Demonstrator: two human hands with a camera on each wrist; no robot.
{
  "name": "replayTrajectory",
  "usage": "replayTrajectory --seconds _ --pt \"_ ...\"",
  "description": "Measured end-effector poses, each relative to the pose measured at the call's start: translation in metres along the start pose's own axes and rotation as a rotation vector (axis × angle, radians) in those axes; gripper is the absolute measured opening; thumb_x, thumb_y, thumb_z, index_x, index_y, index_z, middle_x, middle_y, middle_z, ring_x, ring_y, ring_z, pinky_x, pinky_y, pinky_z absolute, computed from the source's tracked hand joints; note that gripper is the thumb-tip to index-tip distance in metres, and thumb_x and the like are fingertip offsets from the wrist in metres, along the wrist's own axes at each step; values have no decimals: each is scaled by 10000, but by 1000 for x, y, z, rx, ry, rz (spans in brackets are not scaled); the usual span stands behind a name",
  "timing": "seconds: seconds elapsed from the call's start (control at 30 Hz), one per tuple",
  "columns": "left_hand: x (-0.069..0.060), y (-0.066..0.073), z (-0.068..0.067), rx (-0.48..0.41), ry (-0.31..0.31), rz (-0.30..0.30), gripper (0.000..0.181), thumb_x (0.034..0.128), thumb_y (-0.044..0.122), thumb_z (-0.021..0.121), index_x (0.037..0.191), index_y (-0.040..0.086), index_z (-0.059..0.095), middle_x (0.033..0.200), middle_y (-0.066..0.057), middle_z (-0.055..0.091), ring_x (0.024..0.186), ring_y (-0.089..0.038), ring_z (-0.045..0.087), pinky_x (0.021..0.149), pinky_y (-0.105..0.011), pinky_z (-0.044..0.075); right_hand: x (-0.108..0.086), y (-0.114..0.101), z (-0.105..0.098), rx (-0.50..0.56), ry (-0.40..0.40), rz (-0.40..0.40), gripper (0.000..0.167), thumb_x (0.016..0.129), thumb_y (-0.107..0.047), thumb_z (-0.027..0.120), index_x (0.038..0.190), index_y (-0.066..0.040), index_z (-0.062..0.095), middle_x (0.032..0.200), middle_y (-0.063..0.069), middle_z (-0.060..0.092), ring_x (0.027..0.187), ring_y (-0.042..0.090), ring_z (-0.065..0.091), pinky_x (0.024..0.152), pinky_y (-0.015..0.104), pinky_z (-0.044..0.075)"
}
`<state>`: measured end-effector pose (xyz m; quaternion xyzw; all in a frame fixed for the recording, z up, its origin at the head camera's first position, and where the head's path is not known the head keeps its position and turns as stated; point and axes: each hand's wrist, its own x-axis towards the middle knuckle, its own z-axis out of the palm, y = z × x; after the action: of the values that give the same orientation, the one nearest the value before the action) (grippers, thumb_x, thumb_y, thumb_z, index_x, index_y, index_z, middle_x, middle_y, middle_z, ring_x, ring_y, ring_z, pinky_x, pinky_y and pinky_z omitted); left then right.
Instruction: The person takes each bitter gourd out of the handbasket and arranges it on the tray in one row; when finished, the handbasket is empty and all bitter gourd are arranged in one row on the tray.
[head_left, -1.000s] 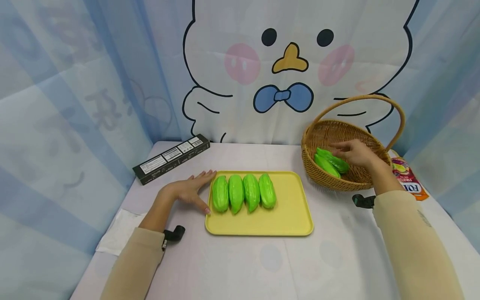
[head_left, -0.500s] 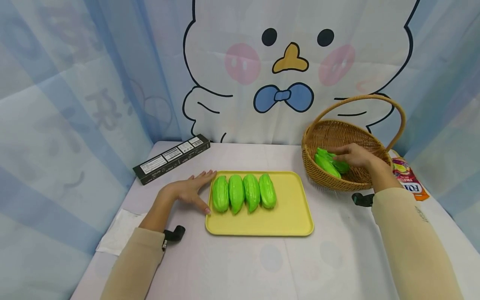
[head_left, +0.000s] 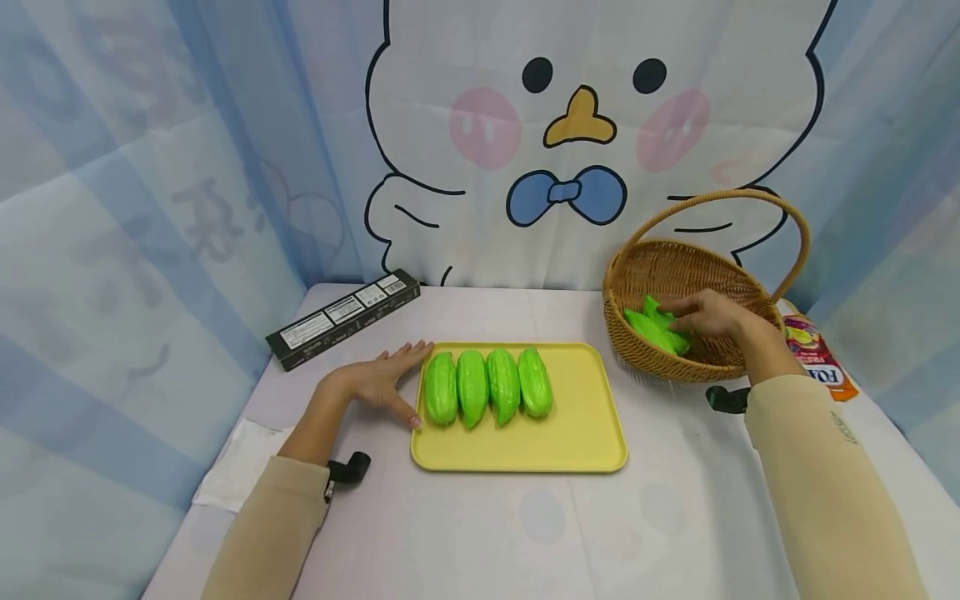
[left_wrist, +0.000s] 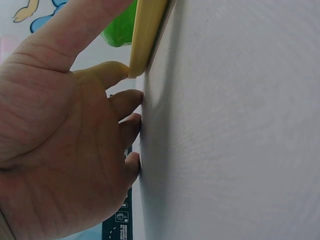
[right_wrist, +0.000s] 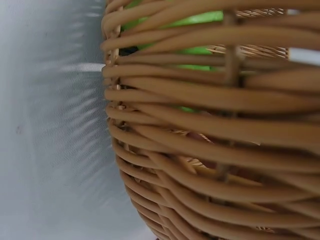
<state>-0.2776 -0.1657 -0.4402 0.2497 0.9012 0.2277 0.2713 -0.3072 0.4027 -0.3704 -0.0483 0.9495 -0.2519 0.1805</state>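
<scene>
On the yellow tray (head_left: 585, 408), several plump, ribbed green vegetables (head_left: 472, 387) lie in a row; they look like cucumbers. My left hand (head_left: 378, 383) rests at the tray's left edge with fingers spread. Its thumb and a fingertip touch the rim, and the left wrist view shows the palm (left_wrist: 65, 140) beside it. Inside the wicker basket (head_left: 637, 362), my right hand (head_left: 708, 315) grips one green vegetable (head_left: 678, 340), which lies against another green vegetable (head_left: 648, 329). The thumb's hold is partly hidden. Woven cane (right_wrist: 200, 100) blocks most of the right wrist view.
A long black box (head_left: 345, 317) lies at the back left. White tissue (head_left: 243, 467) sits by the left forearm. A coloured packet (head_left: 817, 358) is tucked beside the basket, whose tall handle (head_left: 802, 233) arches over the opening. A patterned curtain (head_left: 480, 233) hangs behind the table.
My right hand has lowered onto the green vegetables in the basket, and they have shifted and turned under its fingers. My left hand and the tray have stayed in place.
</scene>
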Motion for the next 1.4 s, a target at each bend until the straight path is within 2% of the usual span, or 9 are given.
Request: replayTrajectory --seconds 0.33,0.57,0.8,0.9,1.03,1.1,1.2,1.33,1.4 --pt "0 1 -2 5 0 7 1403 675 551 941 1694 231 32 1769 -76 -41 1629 -337 -88 1316 -573 -44 1 1 0 -15 -3 -23 527 1038 -190 631 1522 -25 504 1624 354 286 1467 606 253 1159 751 306" --pt "-1 1 -2 -1 1 3 1401 677 548 941 1694 230 32 1769 -73 -42 1629 -339 -88 1315 -576 -44 1 3 -1 14 -31 -22 547 1055 -168 593 1560 -25 441 1660 334 216 1463 577 293 1102 673 436" --pt "-2 3 -2 -7 0 -11 1408 667 549 946 1694 239 35 1770 -60 -40 1630 -329 -88 1316 -571 -45 1 3 -1 -5 -51 -21 506 1070 -109 517 1564 -35 438 1652 363 197 1436 563 320 1067 633 452" --pt "-2 4 -2 -6 0 -13 1411 665 550 947 1694 235 34 1770 -63 -38 1632 -323 -83 1318 -566 -43 1 2 -1 -25 -52 -25 470 1067 -98 512 1533 -37 489 1626 382 245 1379 532 395 1019 575 493" --pt "-1 4 -3 -2 -2 -9 1405 672 549 942 1694 222 34 1770 -71 -35 1632 -326 -78 1317 -569 -40 2 2 -1 -17 -69 -22 441 1065 -80 511 1502 -25 525 1582 395 315 1243 427 497 918 435 530" --pt "-2 4 -3 0 -5 -5 1401 677 544 941 1694 214 35 1770 -75 -35 1632 -328 -77 1317 -569 -41 2 2 -1 -10 -78 -20 440 1064 -77 515 1501 -16 522 1573 398 322 1233 421 502 916 424 532" --pt "-2 5 -2 3 -7 -3 1398 680 541 940 1694 209 36 1769 -76 -38 1632 -326 -78 1318 -565 -42 1 1 -3 -19 -65 -10 447 1060 -95 530 1504 -44 533 1589 391 309 1308 465 452 949 451 501" --pt "-2 6 -2 2 -4 -7 1397 677 540 941 1694 209 42 1770 -74 -34 1633 -326 -74 1319 -562 -40 -1 0 -6 -19 -27 -13 457 1055 -103 539 1510 -66 538 1583 402 312 1319 488 409 925 469 472" --pt "-2 5 -2 1 -2 -10 1398 676 537 942 1694 212 42 1770 -76 -33 1633 -329 -71 1319 -563 -39 -3 0 -8 -4 -10 -16 463 1056 -106 540 1516 -60 529 1561 403 340 1269 465 425 899 458 474"
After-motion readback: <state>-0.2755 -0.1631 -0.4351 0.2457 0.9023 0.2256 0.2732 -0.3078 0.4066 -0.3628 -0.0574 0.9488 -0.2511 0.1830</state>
